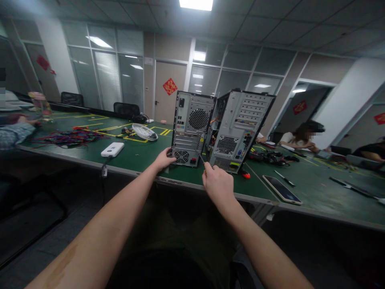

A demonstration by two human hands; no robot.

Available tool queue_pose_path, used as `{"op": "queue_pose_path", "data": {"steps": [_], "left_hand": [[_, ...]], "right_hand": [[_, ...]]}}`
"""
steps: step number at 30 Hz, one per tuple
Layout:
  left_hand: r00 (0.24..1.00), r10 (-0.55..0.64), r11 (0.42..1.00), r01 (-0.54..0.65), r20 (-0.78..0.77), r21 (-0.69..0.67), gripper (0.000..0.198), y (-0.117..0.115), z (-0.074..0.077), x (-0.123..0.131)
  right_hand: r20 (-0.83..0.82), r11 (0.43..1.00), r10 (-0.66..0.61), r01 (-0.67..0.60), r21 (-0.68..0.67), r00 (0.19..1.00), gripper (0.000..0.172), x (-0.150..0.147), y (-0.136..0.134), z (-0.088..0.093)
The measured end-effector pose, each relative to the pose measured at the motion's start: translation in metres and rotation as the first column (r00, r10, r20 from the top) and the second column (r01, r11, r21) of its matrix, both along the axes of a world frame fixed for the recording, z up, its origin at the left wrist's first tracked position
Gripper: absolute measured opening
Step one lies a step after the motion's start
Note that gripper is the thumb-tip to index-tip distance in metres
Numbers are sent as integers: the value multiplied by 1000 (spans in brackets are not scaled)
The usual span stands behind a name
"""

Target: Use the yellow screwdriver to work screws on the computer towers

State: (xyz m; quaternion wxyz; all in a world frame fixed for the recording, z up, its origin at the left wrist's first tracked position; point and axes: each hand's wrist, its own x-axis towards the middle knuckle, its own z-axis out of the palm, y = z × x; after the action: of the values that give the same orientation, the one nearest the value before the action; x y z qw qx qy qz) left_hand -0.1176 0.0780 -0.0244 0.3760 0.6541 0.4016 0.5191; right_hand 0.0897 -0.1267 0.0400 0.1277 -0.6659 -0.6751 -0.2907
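Two computer tower cases stand upright on the green table [144, 158], their rear panels facing me. My left hand [164, 159] rests against the bottom left corner of the left case [191, 127], fingers curled on its edge. My right hand [218, 184] is closed round a thin screwdriver [202, 159], whose tip points up into the gap between the left case and the right case [240, 128].
A white power bank [112, 149], a white round fan [144, 131] and a heap of coloured cables [70, 137] lie to the left. A phone [281, 188], tools and black cables lie to the right. People sit at the far right and far left.
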Motion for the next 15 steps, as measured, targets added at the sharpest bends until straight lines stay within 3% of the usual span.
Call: {"op": "queue_pose_path", "data": {"steps": [15], "left_hand": [[1000,15,1000,-15,22,-12,71,16,-9,1]], "right_hand": [[-205,997,-79,81,0,975,18,-5,8,2]]}}
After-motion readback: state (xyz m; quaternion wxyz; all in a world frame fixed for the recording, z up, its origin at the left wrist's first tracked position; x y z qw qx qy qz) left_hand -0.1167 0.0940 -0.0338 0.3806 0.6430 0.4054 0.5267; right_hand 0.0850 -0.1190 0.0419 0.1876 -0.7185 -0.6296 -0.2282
